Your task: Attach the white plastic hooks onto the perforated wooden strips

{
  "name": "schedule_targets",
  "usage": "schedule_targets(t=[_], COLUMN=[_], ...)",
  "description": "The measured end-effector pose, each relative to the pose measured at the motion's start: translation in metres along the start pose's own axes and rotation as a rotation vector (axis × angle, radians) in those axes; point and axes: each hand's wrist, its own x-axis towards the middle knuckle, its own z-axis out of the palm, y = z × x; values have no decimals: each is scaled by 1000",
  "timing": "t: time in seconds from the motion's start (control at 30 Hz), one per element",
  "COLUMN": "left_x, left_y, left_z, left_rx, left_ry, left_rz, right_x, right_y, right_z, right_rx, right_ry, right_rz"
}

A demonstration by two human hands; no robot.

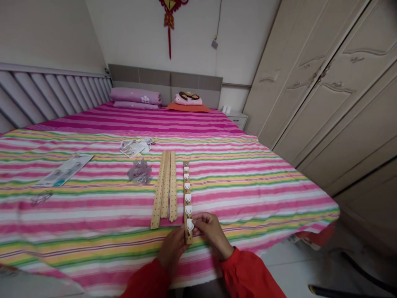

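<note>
A narrow wooden strip (187, 238) lies lengthwise in front of me on the striped cloth, bearing a row of several white hooks (187, 198). My left hand (173, 247) grips the left edge of its near end, fingers closed. From the right, my right hand (211, 231) pinches the nearest white hook (190, 224) between thumb and fingers, against the strip. At the strip's far end sits a small clear or greyish piece (185, 164). Just to the left, perforated wooden strips (157, 194) lie side by side.
A heap of small clear plastic packets (139, 171) lies left of the strips, with white packaging (136, 147) behind it. Farther left are a flat packaged card (65, 170) and a crumpled clear wrapper (41, 198). The bed's striped cloth (248, 186) drops off at right, near a wardrobe (325, 91).
</note>
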Motion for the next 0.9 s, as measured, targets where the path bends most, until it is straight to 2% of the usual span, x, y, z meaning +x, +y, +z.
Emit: schedule_targets(t=[0.17,0.47,0.7,0.9], left_x=[13,15,27,21], left_y=[-4,0,-4,-1], left_z=[5,6,5,4], left_rx=[-27,-3,3,-28], left_ry=[19,50,8,-4], left_rz=[30,29,29,-36], right_x=[3,2,1,-12], right_y=[3,8,12,14], right_z=[2,9,14,11], right_rx=[-1,38,41,10], right_ry=[48,117,160,168], right_rz=[23,-2,-34,-87])
